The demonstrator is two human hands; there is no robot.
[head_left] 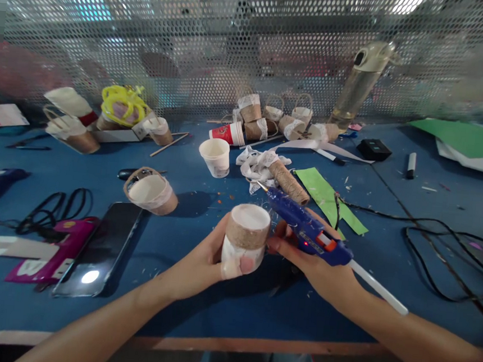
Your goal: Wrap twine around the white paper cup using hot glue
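My left hand (210, 251) is wrapped round a paper cup (247, 235) with a brown twine band and white lace, its pale round end facing up. A blue glue gun (305, 226) is in my right hand (303, 251), its metal nozzle pointing up and to the left, above and beyond the cup. From the gun's back end sticks a long white glue stick (378, 286). My right fingertips are close to the cup's right side; whether they touch it I cannot tell. Beyond the nozzle lie crumpled white lace (258, 163) and a roll of brown twine (288, 180).
A finished-looking basket cup (152, 192), a phone (99, 247) and a magenta pouch (51, 254) lie left. A plain cup (215, 157) stands mid-table. Several small baskets (250, 107) and a water bottle (360, 81) line the mesh screen (219, 44). A black cable (415, 220) runs right.
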